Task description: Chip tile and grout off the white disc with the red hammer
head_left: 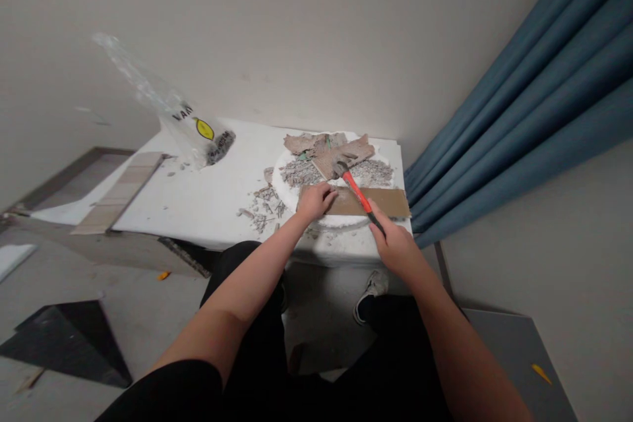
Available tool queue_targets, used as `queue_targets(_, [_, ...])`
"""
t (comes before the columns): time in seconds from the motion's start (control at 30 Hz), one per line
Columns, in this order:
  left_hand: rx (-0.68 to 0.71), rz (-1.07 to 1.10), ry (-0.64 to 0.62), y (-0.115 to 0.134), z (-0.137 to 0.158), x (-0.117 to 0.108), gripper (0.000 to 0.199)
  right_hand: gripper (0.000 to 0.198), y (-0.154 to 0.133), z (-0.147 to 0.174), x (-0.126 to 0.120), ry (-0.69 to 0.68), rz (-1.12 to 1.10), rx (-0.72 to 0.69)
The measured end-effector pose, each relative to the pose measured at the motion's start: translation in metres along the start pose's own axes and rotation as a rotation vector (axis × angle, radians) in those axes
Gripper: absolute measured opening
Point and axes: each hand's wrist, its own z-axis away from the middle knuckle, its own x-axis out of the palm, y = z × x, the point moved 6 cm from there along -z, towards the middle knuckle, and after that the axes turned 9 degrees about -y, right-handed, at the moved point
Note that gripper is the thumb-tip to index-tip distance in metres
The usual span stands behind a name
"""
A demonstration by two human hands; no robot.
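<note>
My right hand [395,241] is closed round the black grip of a hammer [357,190] with a red handle. The hammer's metal head lies over torn, rough brown-grey sheet pieces [309,144] on a round white tray [284,194]. Grey crumbled fragments [376,173] cover much of the tray under those pieces. A flat brown board [388,202] lies across the tray's near side. At the board's left end is my left hand [316,202], its fingers curled against it; the fingertips are partly hidden.
Loose debris [264,206] is scattered left of the tray on the white-covered table [198,198]. A clear plastic bag [182,115] with a lemon print stands farther left, near a wooden plank [121,194]. Blue curtains [519,92] hang at the right. A black folded sheet [69,343] lies on the floor.
</note>
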Motion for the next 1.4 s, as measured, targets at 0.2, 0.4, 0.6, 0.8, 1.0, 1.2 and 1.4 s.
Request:
queue_targets(0.2, [0.003,0.006,-0.014,0.001,-0.001,0.001,0.027,0.063,-0.005,-0.001,0.005,-0.013,0.07,0.035])
queue_targets(0.4, [-0.016,0.013,-0.018,-0.001,-0.002,0.001,0.029,0.062,-0.003,0.003,0.002,-0.028,0.088,0.054])
queue_targets(0.6, [-0.012,0.038,-0.029,0.0,-0.002,0.001,0.027,0.063,-0.005,0.005,0.001,-0.029,0.085,0.06])
queue_targets(0.8, [-0.015,0.043,-0.027,0.0,-0.002,0.002,0.027,0.064,-0.007,0.006,-0.004,0.031,0.04,0.004])
queue_targets(1.0, [-0.017,0.047,-0.023,-0.001,-0.002,0.003,0.027,0.063,-0.009,0.008,0.005,-0.051,0.112,0.038])
queue_targets(1.2, [-0.011,0.052,-0.023,-0.002,-0.002,0.004,0.025,0.063,-0.009,0.007,0.006,-0.047,0.102,0.068])
queue_targets(1.4, [-0.017,0.055,-0.033,-0.001,-0.002,0.003,0.027,0.063,-0.008,0.007,0.006,-0.018,0.108,0.052])
